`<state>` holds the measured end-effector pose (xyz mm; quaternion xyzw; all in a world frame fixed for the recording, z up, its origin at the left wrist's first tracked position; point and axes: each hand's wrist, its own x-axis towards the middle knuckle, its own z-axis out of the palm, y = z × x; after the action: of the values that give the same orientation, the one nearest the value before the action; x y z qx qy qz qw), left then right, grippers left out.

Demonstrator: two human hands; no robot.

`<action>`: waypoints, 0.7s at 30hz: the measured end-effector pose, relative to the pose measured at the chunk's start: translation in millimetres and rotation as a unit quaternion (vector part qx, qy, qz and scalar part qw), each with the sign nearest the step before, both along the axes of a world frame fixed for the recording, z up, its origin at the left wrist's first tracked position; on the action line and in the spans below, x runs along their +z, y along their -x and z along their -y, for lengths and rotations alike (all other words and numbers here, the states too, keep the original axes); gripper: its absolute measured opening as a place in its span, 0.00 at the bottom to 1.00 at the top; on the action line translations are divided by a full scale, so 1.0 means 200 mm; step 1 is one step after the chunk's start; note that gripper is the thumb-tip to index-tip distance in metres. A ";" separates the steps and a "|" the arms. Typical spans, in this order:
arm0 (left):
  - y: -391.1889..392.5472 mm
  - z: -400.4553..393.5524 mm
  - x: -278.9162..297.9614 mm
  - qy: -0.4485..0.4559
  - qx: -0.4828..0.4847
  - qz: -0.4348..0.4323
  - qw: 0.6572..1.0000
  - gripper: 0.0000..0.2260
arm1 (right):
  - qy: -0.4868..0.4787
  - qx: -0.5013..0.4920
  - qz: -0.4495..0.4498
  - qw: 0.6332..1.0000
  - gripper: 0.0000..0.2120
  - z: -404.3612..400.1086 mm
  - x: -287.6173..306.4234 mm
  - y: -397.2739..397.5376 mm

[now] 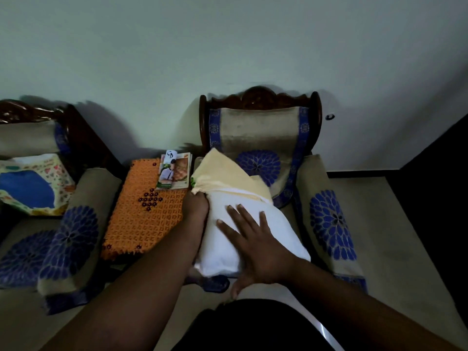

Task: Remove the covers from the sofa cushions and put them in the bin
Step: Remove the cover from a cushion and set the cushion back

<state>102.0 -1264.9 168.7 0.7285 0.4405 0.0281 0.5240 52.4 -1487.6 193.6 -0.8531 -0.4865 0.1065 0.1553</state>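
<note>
A white cushion point(276, 224) lies on the seat of a wooden armchair point(258, 97). A pale yellow cover point(222, 171) is bunched over the cushion's far end, with most of the white inner bare. My left hand point(196, 205) grips the cover's edge at the cushion's left side. My right hand point(255, 239) lies flat on the white cushion, fingers spread and straight, pressing it down. No bin is in view.
An orange woven mat covers a side table point(144, 214) left of the chair, with booklets point(174, 171) at its far end. A second sofa seat at the left holds a blue and patterned cushion point(30, 183). Beige covers with blue flowers drape the armrests point(329, 224). A dark wall stands at the right.
</note>
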 end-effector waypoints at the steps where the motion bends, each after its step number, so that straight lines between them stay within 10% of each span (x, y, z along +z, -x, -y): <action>1: -0.01 0.01 0.01 0.018 0.014 0.009 1.000 0.16 | 0.006 -0.011 0.031 0.999 0.64 -0.01 -0.02 -0.01; 4: -0.02 0.04 0.03 0.018 -0.007 0.064 0.998 0.16 | -0.009 -0.084 0.025 0.996 0.55 -0.04 -0.08 -0.10; 6: -0.06 0.03 0.07 -0.133 -0.127 0.044 0.982 0.17 | -0.045 -0.120 -0.002 0.992 0.44 -0.07 -0.11 -0.14; 9: -0.08 0.01 0.16 -0.464 -0.325 -0.018 0.824 0.14 | -0.050 -0.157 -0.018 0.986 0.35 -0.09 -0.11 -0.19; 12: -0.07 0.04 0.24 -0.586 -0.398 -0.039 0.705 0.09 | -0.015 -0.172 0.023 0.985 0.37 -0.13 -0.08 -0.22; 17: -0.02 0.10 0.23 -0.631 -0.429 0.034 0.646 0.07 | 0.055 -0.219 0.046 0.973 0.31 -0.18 -0.02 -0.32; 21: -0.05 0.08 0.19 -0.598 -0.345 0.055 0.721 0.14 | 0.045 -0.253 0.063 0.964 0.23 -0.20 0.01 -0.38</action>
<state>111.6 -1281.2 207.1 0.9893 0.0206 0.1426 -0.0245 128.7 -1448.5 196.5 -0.9596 -0.2584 0.0315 0.1071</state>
